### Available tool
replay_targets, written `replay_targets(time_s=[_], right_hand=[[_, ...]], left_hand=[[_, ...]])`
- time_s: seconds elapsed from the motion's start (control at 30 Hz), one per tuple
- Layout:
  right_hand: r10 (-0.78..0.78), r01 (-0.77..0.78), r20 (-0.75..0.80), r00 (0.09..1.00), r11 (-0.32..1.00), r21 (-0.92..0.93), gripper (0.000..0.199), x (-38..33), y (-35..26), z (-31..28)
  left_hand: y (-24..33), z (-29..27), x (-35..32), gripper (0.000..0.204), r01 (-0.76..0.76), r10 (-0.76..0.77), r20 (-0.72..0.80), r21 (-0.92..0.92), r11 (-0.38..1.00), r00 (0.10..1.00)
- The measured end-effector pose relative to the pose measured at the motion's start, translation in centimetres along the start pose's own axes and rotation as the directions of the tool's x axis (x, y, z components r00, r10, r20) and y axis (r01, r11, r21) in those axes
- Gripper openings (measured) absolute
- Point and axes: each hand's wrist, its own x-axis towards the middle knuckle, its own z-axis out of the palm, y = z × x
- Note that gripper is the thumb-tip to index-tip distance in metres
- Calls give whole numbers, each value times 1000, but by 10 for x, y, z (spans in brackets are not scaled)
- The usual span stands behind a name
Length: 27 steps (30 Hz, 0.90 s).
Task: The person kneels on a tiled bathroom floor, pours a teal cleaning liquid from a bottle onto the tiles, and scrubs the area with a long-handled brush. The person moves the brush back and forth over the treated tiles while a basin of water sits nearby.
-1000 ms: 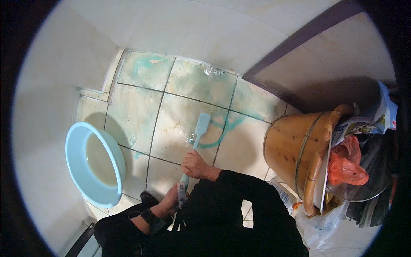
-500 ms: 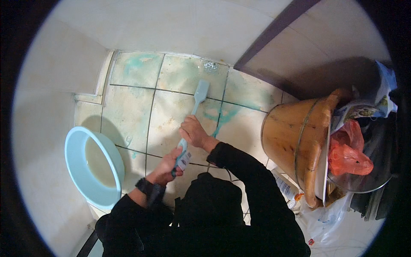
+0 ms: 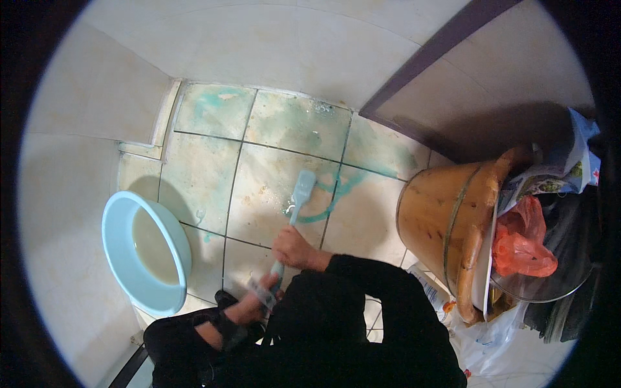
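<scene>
In mid-frame, the blue brush (image 3: 304, 187) sticks up past the right hand (image 3: 293, 247), closed around it; the left hand (image 3: 253, 302) holds it lower.

The right hand (image 3: 292, 247) grips the brush (image 3: 304, 187) mid-handle, and the left hand (image 3: 255, 301), blurred, holds it near the end. The brush's head is over the tiled floor (image 3: 197, 165), beside a green smear (image 3: 346, 187). Left stands a blue basin (image 3: 119, 249) of cloudy liquid; right, a wooden bucket (image 3: 430, 223) with a red bag (image 3: 527, 239) at its mouth.
</scene>
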Motion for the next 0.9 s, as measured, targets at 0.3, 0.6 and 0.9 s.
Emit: replay_targets(time_s=[0.3, 0.6, 0.9], right_hand=[[-79, 66, -64, 995, 981, -185, 21, 10, 7, -5], [22, -21, 3, 1000, 980, -198, 23, 36, 13, -10], [-75, 113, 203, 976, 976, -186, 28, 23, -29, 2]], left_hand=[[38, 33, -30, 37, 98, -90, -48, 217, 971, 995], [19, -9, 19, 36, -166, 158, 97, 82, 983, 983], [-35, -57, -13, 38, -236, 882, 67, 970, 52, 467]])
